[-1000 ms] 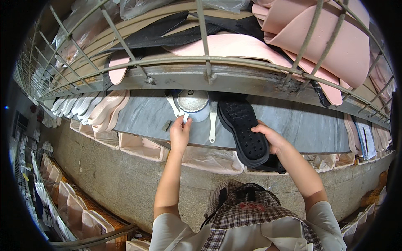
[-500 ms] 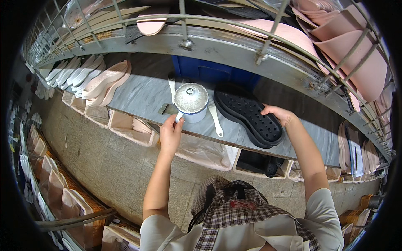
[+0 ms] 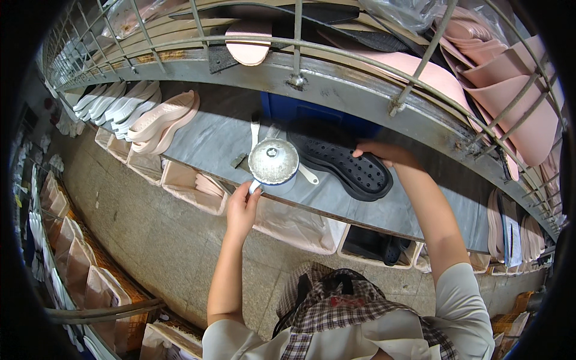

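My left hand [image 3: 242,210] is closed on the handle of a white lidded mug [image 3: 282,183] with a blue rim, near the bench's front edge. Its domed lid [image 3: 273,161] looks speckled and crusted. At the right, my right hand [image 3: 382,153] grips the far right edge of a black shoe sole [image 3: 351,171] dotted with round holes. The sole's far end lies in shadow. Between mug and sole pokes the white handle of a brush [image 3: 309,175], the rest of it covered. Another white-handled brush [image 3: 255,133] lies behind the mug, beside a small flat metal piece [image 3: 240,161].
Pale pink soles [image 3: 163,123] and several white soles [image 3: 120,105] line the bench's left part. A blue bin [image 3: 324,114] stands behind. A wire rack [image 3: 294,81] with pink sheets overhangs the far side. Lined baskets [image 3: 300,225] sit below the front edge.
The mug has come nearer the front edge in my left hand. My right hand has shifted the black sole leftward and away, so more of the brush is covered.
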The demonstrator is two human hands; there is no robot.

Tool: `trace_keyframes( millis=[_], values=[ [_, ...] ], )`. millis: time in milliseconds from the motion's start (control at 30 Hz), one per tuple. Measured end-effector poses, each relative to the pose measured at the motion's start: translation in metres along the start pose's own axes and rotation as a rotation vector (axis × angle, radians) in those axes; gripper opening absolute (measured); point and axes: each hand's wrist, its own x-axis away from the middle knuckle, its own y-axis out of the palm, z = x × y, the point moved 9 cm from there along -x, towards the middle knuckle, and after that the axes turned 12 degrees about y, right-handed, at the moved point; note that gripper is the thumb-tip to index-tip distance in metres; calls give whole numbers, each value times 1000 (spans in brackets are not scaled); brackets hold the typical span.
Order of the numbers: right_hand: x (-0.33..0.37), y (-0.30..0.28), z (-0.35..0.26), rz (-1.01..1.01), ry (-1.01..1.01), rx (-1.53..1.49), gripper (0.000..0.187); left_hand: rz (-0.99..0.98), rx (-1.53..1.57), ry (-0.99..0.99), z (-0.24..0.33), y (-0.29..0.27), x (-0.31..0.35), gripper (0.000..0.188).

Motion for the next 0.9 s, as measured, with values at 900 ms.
trace_keyframes(
  millis=[900],
  values=[
    [59,2,-52,640,-667,632,50,-19,100,-33,-14,-11,15,19]
  ],
)
